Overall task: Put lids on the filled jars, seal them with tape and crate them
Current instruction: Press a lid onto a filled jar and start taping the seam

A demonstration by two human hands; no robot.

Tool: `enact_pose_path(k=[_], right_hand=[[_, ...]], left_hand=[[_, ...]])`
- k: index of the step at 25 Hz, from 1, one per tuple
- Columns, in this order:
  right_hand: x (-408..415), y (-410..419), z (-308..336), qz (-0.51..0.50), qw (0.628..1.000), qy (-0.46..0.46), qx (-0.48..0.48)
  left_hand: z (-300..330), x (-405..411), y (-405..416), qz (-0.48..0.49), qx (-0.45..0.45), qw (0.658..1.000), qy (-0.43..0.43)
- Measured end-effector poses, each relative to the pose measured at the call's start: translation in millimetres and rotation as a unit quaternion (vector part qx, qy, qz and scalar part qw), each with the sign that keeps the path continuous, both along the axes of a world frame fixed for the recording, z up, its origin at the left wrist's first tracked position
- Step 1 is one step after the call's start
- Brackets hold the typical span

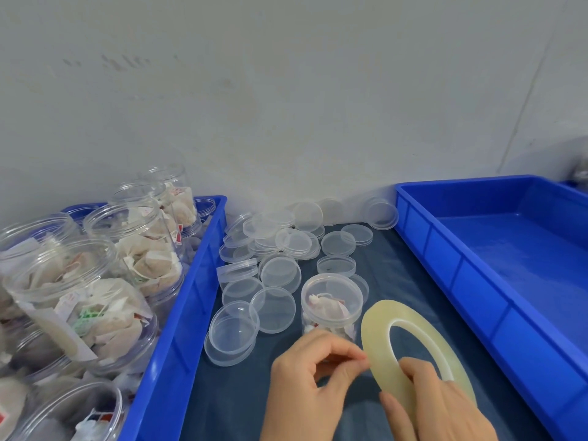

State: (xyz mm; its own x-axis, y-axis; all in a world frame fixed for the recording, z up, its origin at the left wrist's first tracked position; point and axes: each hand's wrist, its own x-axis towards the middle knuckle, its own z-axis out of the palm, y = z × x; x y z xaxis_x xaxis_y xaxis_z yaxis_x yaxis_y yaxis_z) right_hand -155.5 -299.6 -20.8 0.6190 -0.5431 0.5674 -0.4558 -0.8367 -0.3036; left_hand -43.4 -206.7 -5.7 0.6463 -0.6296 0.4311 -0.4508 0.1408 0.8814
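Two hands work a roll of clear tape beside one lidded jar on the dark blue tabletop.

Nearest, the right hand [445, 405] grips the thin, pale yellowish tape roll [410, 342] with a fingertip through its wide centre hole, holding it tilted on edge. The left hand [305, 386] pinches with thumb and forefinger at the roll's left rim; the tape end itself is too fine to make out. Just behind stands the single capped jar [331, 305], clear plastic, with tea-bag sachets inside. Further back lie roughly twenty loose clear lids [273, 268], scattered and overlapping on the tabletop [397, 275]. The left blue crate [178, 313] holds at least seven open jars [95, 300] filled with sachets; the right blue crate [496, 281] shows only its bare floor.
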Motion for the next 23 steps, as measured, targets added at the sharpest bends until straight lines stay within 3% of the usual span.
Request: enact_pose_path(k=[3, 6, 9, 11, 13, 15, 17, 19, 23], right_hand=[[-0.7, 3.5, 4.2, 0.025, 0.999, -0.01, 0.047], [-5.3, 1.2, 8.7, 0.034, 0.989, -0.071, 0.126], [-12.7, -13.3, 10.3, 0.048, 0.961, -0.07, 0.265], [-18.4, -17.0, 4.9, 0.099, 0.94, -0.081, 0.318], [-19.4, -9.4, 0.2, 0.103, 0.949, -0.062, 0.293], [-15.1, -8.7, -2.8, 0.061, 0.987, -0.006, 0.151], [-9.4, -18.2, 2.0, 0.002, 0.999, 0.034, 0.029], [-1.0, -27.1, 6.6, -0.031, 0.996, 0.053, -0.068], [8.0, -39.9, 6.9, -0.014, 0.994, 0.077, -0.077]], left_hand=[[5.6, -2.1, -0.6, 0.043, -0.05, 0.985, -0.157], [15.0, -11.7, 3.4, 0.1, -0.064, 0.943, -0.31], [28.7, -15.9, 14.5, 0.119, -0.076, 0.924, -0.356], [28.5, -5.8, 18.2, 0.109, -0.092, 0.937, -0.32], [17.0, 10.3, 18.3, 0.103, -0.093, 0.963, -0.231], [-2.9, 20.5, 12.7, 0.09, -0.068, 0.991, -0.067], [-26.1, 26.2, 3.8, 0.079, -0.043, 0.993, 0.073], [-42.1, 32.3, -4.3, 0.082, -0.035, 0.988, 0.123], [-56.9, 41.8, -12.2, 0.08, -0.048, 0.982, 0.163]])
